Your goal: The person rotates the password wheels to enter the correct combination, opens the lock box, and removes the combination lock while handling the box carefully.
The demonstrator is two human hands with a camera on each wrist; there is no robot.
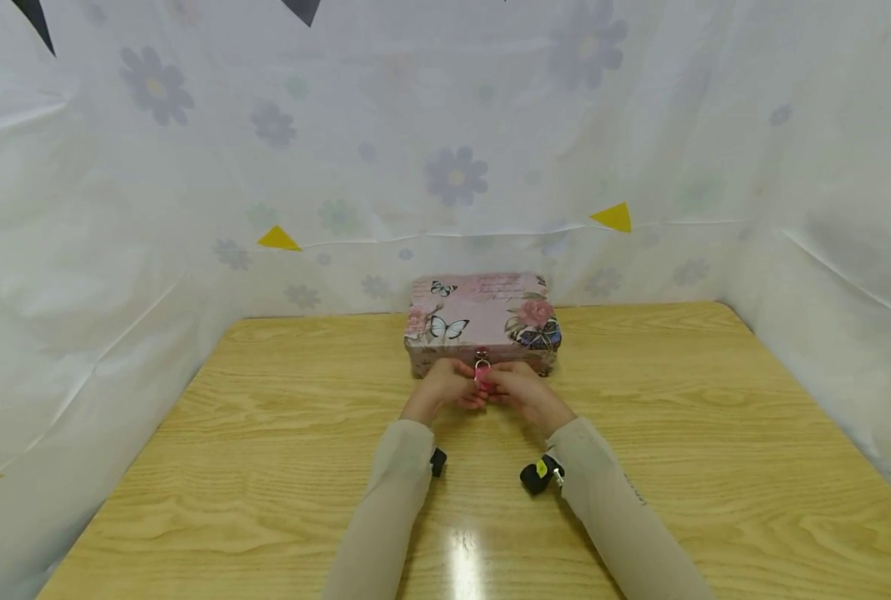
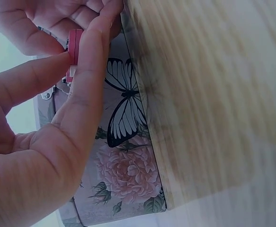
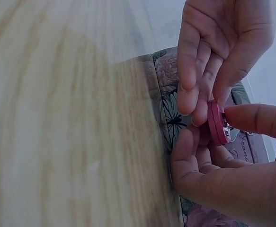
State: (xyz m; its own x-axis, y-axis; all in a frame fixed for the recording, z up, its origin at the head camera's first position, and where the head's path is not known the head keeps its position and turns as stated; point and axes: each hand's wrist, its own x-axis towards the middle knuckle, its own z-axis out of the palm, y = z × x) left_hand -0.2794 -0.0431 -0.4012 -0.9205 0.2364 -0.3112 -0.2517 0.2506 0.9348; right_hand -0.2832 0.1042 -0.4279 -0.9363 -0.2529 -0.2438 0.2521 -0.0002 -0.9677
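Head view: patterned box [image 1: 483, 312] at 12 o'clock on the wood-grain counter [image 1: 265, 417], lid down; pink padlock [image 1: 483, 379] at the box's 6 o'clock, its metal shackle [image 1: 483, 364] hanging at the front clasp [image 1: 482, 352]; cannot tell whether the shackle is locked. Hands together at the padlock; left hand [image 1: 445, 383] at its 9 o'clock, right hand [image 1: 520, 387] at its 3 o'clock, both pinching it between thumb and fingers. Right wrist view: right thumb on the padlock's face, where small dark and pale parts show, too small to read; left thumb at its upper edge. Lid print: white butterfly [image 1: 448, 327] toward 8 o'clock, rose [image 1: 537, 314] toward 3, dark butterfly [image 1: 538, 336] toward 4, script near 1. Sleeves [image 1: 396, 483] pale, entering from 7 and 5 o'clock; black strap [image 1: 538, 477] at the right wrist. Behind the box, white sheet [image 1: 370, 108] with mauve flowers; yellow triangles [image 1: 278, 239] toward the box's 10 and 2 o'clock.
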